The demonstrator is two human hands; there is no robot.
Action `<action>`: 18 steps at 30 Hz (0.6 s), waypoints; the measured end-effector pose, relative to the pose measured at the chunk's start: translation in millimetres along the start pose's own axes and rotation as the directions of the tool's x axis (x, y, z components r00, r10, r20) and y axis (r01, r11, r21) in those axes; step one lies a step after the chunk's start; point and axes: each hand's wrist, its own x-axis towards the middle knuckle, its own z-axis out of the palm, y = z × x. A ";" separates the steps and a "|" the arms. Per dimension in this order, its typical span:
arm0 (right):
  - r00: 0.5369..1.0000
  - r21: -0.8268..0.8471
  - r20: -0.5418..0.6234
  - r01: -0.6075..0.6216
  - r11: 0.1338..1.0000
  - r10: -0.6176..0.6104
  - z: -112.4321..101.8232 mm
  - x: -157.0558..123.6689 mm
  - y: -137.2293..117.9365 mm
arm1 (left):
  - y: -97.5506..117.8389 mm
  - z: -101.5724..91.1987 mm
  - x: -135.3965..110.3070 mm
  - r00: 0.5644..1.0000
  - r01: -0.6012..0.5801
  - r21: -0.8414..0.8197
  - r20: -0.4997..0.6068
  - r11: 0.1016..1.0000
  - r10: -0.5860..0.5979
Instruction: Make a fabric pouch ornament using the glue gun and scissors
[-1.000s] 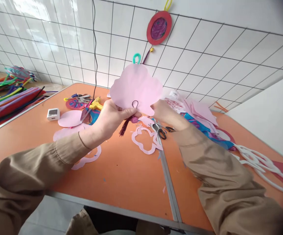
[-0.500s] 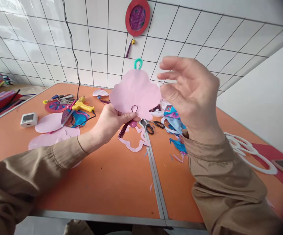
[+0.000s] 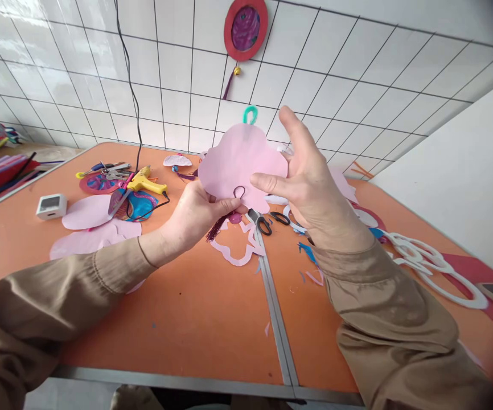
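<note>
My left hand point(image 3: 189, 219) is closed on the lower edge of a pink scalloped paper cutout point(image 3: 238, 156), thumb in front. Under that thumb it also pins a dark red tassel point(image 3: 216, 228), with a pink bead point(image 3: 235, 218) and a thin cord loop lying over the paper. A green loop point(image 3: 250, 115) sticks up from the cutout's top. At the right side my right hand point(image 3: 310, 176) holds the cutout, its thumb across the front and its index finger raised. Its other fingers are partly hidden behind the paper. Black-handled scissors point(image 3: 263, 223) lie on the table below.
Left on the orange table point(image 3: 178, 324) are a yellow glue gun point(image 3: 146, 182), a white box-shaped device point(image 3: 51, 206) and pink paper pieces point(image 3: 88, 212). White rings point(image 3: 455, 279) lie at the right. A red round ornament point(image 3: 229, 34) hangs on the tiled wall.
My right hand has moved left and down from beside the cutout, and its thumb now lies over the paper's front. My left hand keeps its hold on the cutout and tassel.
</note>
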 end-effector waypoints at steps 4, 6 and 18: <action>1.000 0.028 0.014 -0.022 0.999 0.022 2.5 0.1 4.4 | -2.6 -1.7 0.5 1.000 -0.014 0.032 -0.016 0.999 0.014; 1.000 -0.051 0.028 -0.004 0.999 0.006 2.5 0.1 5.9 | -3.8 -2.1 1.0 0.999 -0.027 0.025 -0.021 0.999 0.027; 0.997 -0.105 0.064 0.044 0.994 -0.037 -2.1 -0.5 4.5 | -4.8 -2.9 -0.7 1.000 -0.025 0.071 -0.014 0.997 0.026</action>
